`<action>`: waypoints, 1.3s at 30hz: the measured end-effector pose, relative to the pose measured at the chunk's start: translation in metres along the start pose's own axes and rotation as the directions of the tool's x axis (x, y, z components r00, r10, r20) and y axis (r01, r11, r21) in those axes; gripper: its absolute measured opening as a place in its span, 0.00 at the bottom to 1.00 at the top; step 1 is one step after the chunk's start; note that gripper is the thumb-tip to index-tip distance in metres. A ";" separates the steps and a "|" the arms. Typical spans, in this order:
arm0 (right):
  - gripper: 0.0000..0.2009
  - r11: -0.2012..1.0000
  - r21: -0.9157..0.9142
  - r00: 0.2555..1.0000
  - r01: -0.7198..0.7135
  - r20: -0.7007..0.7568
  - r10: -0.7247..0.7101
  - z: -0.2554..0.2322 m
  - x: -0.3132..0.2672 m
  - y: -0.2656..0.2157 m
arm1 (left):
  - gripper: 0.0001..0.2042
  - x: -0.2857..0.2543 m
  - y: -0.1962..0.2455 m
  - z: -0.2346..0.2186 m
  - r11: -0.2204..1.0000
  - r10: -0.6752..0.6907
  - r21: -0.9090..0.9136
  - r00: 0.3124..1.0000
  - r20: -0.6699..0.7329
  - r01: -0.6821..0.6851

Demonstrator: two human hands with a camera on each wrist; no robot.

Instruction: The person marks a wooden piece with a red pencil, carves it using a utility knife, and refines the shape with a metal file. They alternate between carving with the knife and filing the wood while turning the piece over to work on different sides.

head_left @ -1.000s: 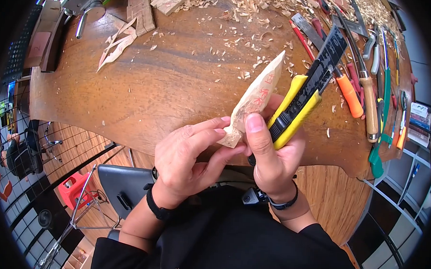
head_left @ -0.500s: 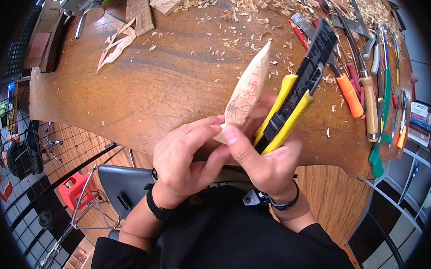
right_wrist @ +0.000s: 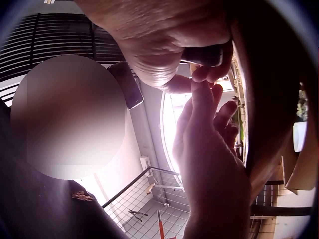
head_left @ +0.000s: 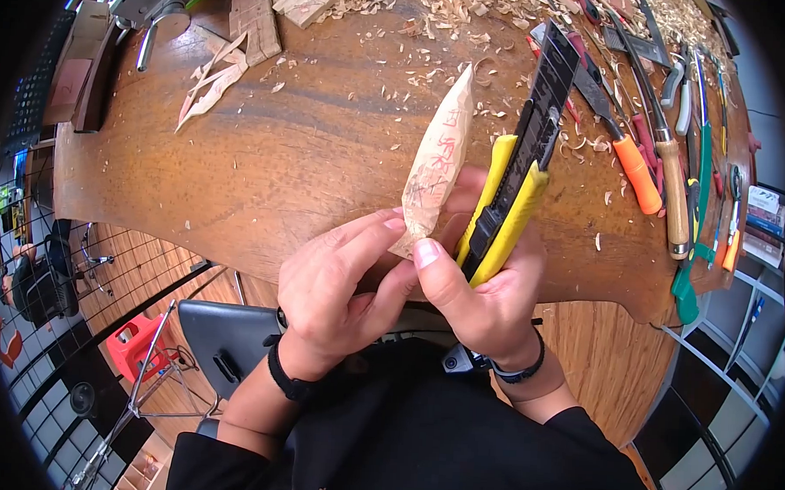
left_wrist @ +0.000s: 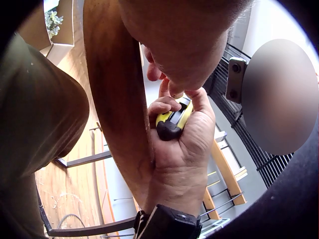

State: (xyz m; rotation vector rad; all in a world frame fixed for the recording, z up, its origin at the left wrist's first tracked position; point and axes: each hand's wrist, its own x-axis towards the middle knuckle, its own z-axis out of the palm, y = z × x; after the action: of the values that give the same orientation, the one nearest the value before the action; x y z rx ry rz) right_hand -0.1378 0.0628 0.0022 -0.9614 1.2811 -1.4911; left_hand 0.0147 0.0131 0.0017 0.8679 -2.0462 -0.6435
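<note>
A pale carved piece of wood point(head_left: 440, 151), leaf-shaped with a pointed tip and red and dark marks on its face, stands tip up over the table edge in the head view. My left hand point(head_left: 334, 282) pinches its narrow lower end between fingers and thumb. The right thumb presses beside that same end. In the palm of my right hand point(head_left: 491, 293) lies a yellow and black utility knife point(head_left: 499, 215), its dark blade extended upward, the fingers curled round its handle. The left wrist view shows the knife's black butt end point(left_wrist: 169, 130) in the right palm.
Wood shavings point(head_left: 473, 12) cover the far side of the wooden table point(head_left: 265, 161). Several tools lie at the right, among them an orange-handled one point(head_left: 636, 175) and a wood-handled one point(head_left: 672, 200). Split wood pieces point(head_left: 215, 88) lie at the left, near a metal clamp point(head_left: 161, 25).
The carved wood has turned upright and shifted left, its marked face now toward the head camera. The right hand and knife have moved left, and the right thumb has slid down to the narrow end.
</note>
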 end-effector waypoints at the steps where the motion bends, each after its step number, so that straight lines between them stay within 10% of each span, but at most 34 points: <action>1: 0.24 0.999 0.027 0.999 0.030 -0.039 -0.029 0.001 0.000 0.002 | 0.20 0.000 0.000 0.000 1.000 -0.006 -0.008 1.000 0.005 0.006; 39: 0.18 0.999 0.042 0.998 -0.014 -0.062 0.016 0.001 -0.003 -0.003 | 0.18 -0.004 -0.002 0.001 0.997 -0.029 -0.076 1.000 0.013 0.030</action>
State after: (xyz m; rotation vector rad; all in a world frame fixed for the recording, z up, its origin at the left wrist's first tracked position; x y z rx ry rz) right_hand -0.1368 0.0656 0.0052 -0.8828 1.2943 -1.5408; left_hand 0.0166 0.0152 -0.0026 0.8530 -2.0092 -0.7390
